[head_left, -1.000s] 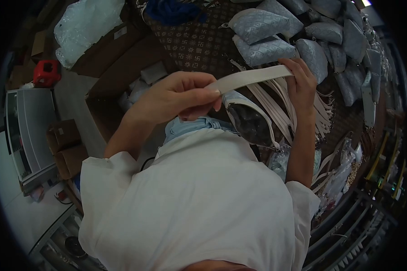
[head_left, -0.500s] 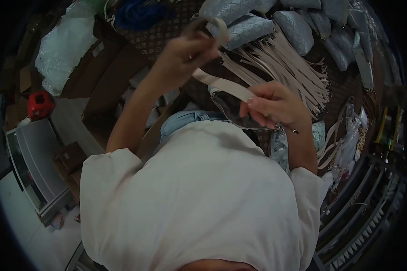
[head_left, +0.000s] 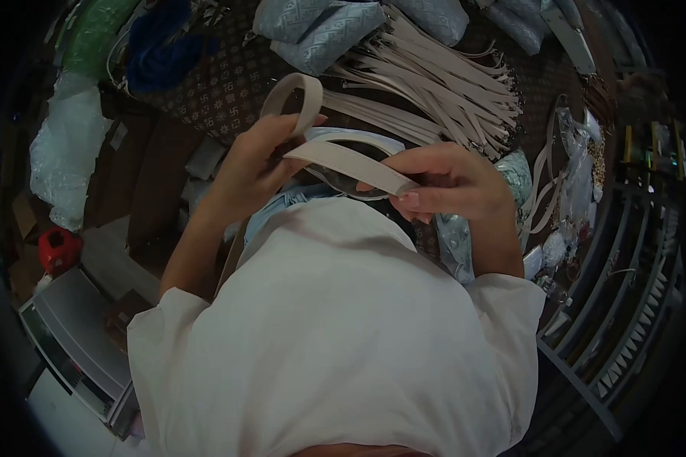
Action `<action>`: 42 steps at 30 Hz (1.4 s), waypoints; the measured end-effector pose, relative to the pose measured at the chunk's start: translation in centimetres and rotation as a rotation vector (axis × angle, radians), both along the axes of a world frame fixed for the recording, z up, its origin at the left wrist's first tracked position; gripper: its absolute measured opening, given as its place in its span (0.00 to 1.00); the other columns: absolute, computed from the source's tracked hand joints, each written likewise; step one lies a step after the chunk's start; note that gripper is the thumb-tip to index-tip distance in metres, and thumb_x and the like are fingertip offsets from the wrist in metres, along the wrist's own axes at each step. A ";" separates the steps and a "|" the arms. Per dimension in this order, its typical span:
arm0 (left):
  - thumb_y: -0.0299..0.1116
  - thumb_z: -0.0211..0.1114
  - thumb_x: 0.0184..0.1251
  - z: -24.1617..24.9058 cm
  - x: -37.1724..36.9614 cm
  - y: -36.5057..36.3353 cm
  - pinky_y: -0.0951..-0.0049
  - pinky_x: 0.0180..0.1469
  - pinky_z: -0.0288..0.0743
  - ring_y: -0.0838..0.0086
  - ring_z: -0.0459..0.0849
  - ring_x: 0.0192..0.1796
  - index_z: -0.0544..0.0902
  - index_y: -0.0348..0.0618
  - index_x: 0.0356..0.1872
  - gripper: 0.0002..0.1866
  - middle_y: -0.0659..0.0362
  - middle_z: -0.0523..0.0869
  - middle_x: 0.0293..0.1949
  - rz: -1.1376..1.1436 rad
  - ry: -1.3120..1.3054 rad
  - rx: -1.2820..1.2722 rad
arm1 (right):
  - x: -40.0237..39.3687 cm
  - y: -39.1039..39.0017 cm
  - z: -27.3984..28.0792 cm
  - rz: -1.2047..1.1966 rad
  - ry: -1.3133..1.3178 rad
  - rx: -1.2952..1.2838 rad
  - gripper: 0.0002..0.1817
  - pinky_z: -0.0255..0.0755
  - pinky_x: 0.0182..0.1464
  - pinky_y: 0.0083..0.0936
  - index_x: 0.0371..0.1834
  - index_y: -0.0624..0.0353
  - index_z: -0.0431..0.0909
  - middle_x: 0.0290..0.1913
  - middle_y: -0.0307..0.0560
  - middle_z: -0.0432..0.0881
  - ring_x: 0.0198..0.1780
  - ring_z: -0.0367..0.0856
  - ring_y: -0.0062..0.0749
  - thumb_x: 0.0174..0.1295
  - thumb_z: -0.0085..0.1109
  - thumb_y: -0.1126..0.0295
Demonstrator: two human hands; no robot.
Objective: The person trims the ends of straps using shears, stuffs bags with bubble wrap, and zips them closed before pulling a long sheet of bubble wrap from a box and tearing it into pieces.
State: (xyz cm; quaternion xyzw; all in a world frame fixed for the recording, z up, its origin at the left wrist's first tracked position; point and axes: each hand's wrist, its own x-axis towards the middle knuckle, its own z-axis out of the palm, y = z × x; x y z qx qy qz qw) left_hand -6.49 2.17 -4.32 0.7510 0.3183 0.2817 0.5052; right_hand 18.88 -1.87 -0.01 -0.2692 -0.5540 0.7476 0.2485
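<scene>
A cream strap (head_left: pixel 349 161) stretches between my two hands in front of my shirt. My left hand (head_left: pixel 253 169) is closed around one part of it, and a loop of the strap curls up above the fingers. At the other end, my right hand (head_left: pixel 451 180) pinches the strap between thumb and fingers. Beneath the strap, near my lap, lies a pouch-like thing with a dark opening (head_left: pixel 341 183) and a pale rim, partly hidden by the strap and my hands. Just beyond my hands is a pile of similar cream straps (head_left: pixel 427 84) on the patterned brown cloth (head_left: pixel 240 99).
Grey-blue embossed bags (head_left: pixel 328 34) lie past the straps. A blue bundle (head_left: pixel 158 46) and clear plastic wrap (head_left: pixel 68 148) are at the left, above a red object (head_left: pixel 59 251). At the right are plastic packets (head_left: pixel 575 160) and a grey metal rack (head_left: pixel 610 305).
My left hand has come down and nearer my body with the strap. My right hand has shifted slightly left, still pinching the strap. The whole view has turned a little.
</scene>
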 end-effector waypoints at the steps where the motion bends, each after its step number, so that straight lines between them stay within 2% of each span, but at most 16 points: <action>1: 0.21 0.60 0.56 0.1 -0.1 -0.1 0.78 0.36 0.72 0.76 0.76 0.35 0.73 0.36 0.51 0.19 0.56 0.76 0.39 0.037 -0.011 -0.030 | 0.0 -0.1 0.1 -0.012 -0.005 -0.027 0.18 0.61 0.21 0.11 0.50 0.73 0.71 0.22 0.38 0.73 0.20 0.68 0.14 0.59 0.50 0.72; 8: 0.22 0.58 0.59 -0.1 0.1 -0.7 0.80 0.36 0.71 0.77 0.76 0.34 0.73 0.34 0.47 0.14 0.56 0.77 0.37 0.040 -0.036 -0.030 | -0.6 -0.3 0.8 -0.067 0.044 -0.061 0.17 0.62 0.20 0.10 0.48 0.73 0.72 0.21 0.38 0.73 0.18 0.68 0.13 0.59 0.51 0.72; 13: 0.25 0.55 0.64 0.7 -0.1 -0.9 0.82 0.33 0.69 0.81 0.74 0.31 0.72 0.33 0.44 0.09 0.59 0.76 0.29 0.010 -0.073 -0.291 | -0.9 -0.4 0.5 -0.125 0.095 -0.134 0.17 0.61 0.19 0.09 0.48 0.73 0.72 0.21 0.40 0.74 0.18 0.68 0.13 0.58 0.52 0.73; 17: 0.25 0.54 0.64 0.6 -0.5 -1.1 0.82 0.33 0.69 0.81 0.74 0.31 0.72 0.34 0.44 0.09 0.59 0.76 0.30 -0.007 -0.134 -0.389 | -1.1 -0.6 0.4 -0.259 0.083 -0.162 0.16 0.60 0.19 0.09 0.45 0.73 0.73 0.23 0.43 0.77 0.18 0.68 0.13 0.57 0.53 0.73; 20: 0.25 0.58 0.61 1.3 -0.4 -0.7 0.81 0.35 0.70 0.81 0.74 0.32 0.72 0.34 0.44 0.11 0.59 0.76 0.32 0.024 -0.037 -0.308 | -1.2 -0.5 0.6 -0.283 0.020 -0.125 0.15 0.60 0.19 0.10 0.44 0.72 0.74 0.23 0.44 0.78 0.18 0.68 0.13 0.57 0.55 0.72; 23: 0.29 0.65 0.55 1.4 -1.9 0.8 0.80 0.40 0.71 0.79 0.75 0.39 0.70 0.33 0.49 0.21 0.57 0.76 0.37 0.052 0.057 -0.342 | -1.8 -0.3 1.0 -0.258 -0.067 -0.086 0.14 0.59 0.19 0.10 0.44 0.71 0.75 0.23 0.43 0.78 0.17 0.67 0.13 0.58 0.55 0.72; 26: 0.33 0.72 0.45 1.8 -2.7 1.4 0.76 0.45 0.71 0.72 0.75 0.46 0.72 0.34 0.50 0.29 0.54 0.76 0.44 0.201 -0.043 -0.216 | -2.5 -0.1 1.0 -0.334 -0.039 -0.093 0.11 0.58 0.19 0.10 0.41 0.69 0.76 0.22 0.41 0.78 0.18 0.67 0.13 0.59 0.53 0.73; 28: 0.35 0.74 0.39 3.7 -3.0 1.2 0.72 0.48 0.70 0.65 0.74 0.50 0.75 0.37 0.48 0.30 0.50 0.74 0.48 0.418 0.748 0.636 | -3.2 0.1 0.7 -0.393 -0.120 0.039 0.09 0.59 0.19 0.11 0.39 0.68 0.77 0.22 0.41 0.78 0.18 0.68 0.14 0.59 0.52 0.74; 29: 0.35 0.74 0.39 4.8 -2.6 1.0 0.72 0.48 0.70 0.65 0.74 0.50 0.75 0.37 0.48 0.30 0.50 0.74 0.48 0.416 0.752 0.637 | -3.5 0.1 0.5 -0.448 -0.204 0.167 0.08 0.60 0.19 0.11 0.37 0.67 0.77 0.21 0.41 0.78 0.19 0.69 0.14 0.60 0.51 0.74; 31: 0.37 0.74 0.40 6.7 -0.8 0.1 0.69 0.48 0.70 0.60 0.74 0.49 0.78 0.37 0.44 0.27 0.50 0.75 0.47 0.269 0.304 0.533 | -4.0 0.2 0.6 -0.426 -0.266 0.284 0.07 0.61 0.20 0.12 0.35 0.66 0.77 0.21 0.41 0.77 0.19 0.71 0.15 0.59 0.51 0.76; 32: 0.37 0.74 0.40 6.6 0.0 -0.1 0.69 0.48 0.70 0.60 0.74 0.49 0.78 0.37 0.44 0.27 0.50 0.75 0.47 0.276 0.312 0.532 | -4.2 0.3 0.6 -0.404 -0.329 0.403 0.06 0.63 0.20 0.13 0.34 0.66 0.77 0.20 0.41 0.77 0.20 0.72 0.16 0.57 0.51 0.77; 34: 0.38 0.73 0.41 5.4 1.4 0.2 0.70 0.44 0.71 0.61 0.75 0.44 0.78 0.38 0.43 0.25 0.53 0.79 0.40 -0.064 0.154 0.404 | -4.5 0.5 0.1 -0.383 -0.354 0.549 0.05 0.64 0.21 0.14 0.33 0.66 0.77 0.19 0.40 0.76 0.20 0.72 0.16 0.56 0.51 0.78; 35: 0.37 0.72 0.43 4.1 1.4 0.5 0.72 0.38 0.70 0.65 0.76 0.37 0.79 0.38 0.40 0.22 0.57 0.80 0.31 -0.042 0.163 0.371 | -4.5 0.6 -0.1 -0.372 -0.386 0.696 0.06 0.65 0.21 0.15 0.33 0.66 0.77 0.18 0.40 0.75 0.20 0.73 0.16 0.54 0.51 0.80; 36: 0.37 0.72 0.43 4.3 1.3 0.6 0.72 0.38 0.70 0.65 0.76 0.37 0.79 0.38 0.40 0.22 0.57 0.80 0.31 -0.036 0.167 0.373 | -4.4 0.6 0.1 -0.367 -0.380 0.699 0.06 0.65 0.21 0.15 0.33 0.66 0.77 0.18 0.40 0.75 0.20 0.73 0.16 0.54 0.51 0.80; 38: 0.32 0.69 0.48 4.6 1.0 0.8 0.75 0.32 0.69 0.70 0.75 0.31 0.79 0.38 0.38 0.15 0.59 0.79 0.26 -0.196 0.203 0.174 | -3.8 0.1 0.3 -0.383 -0.265 0.394 0.07 0.65 0.23 0.15 0.33 0.66 0.77 0.20 0.39 0.75 0.23 0.73 0.17 0.51 0.50 0.82; 42: 0.27 0.61 0.56 5.2 1.1 0.6 0.80 0.28 0.68 0.79 0.75 0.28 0.78 0.36 0.38 0.09 0.60 0.79 0.25 -0.342 0.138 -0.023 | -2.7 -0.1 -0.2 -0.385 -0.200 0.391 0.10 0.65 0.26 0.14 0.37 0.66 0.75 0.25 0.40 0.76 0.26 0.73 0.17 0.51 0.48 0.84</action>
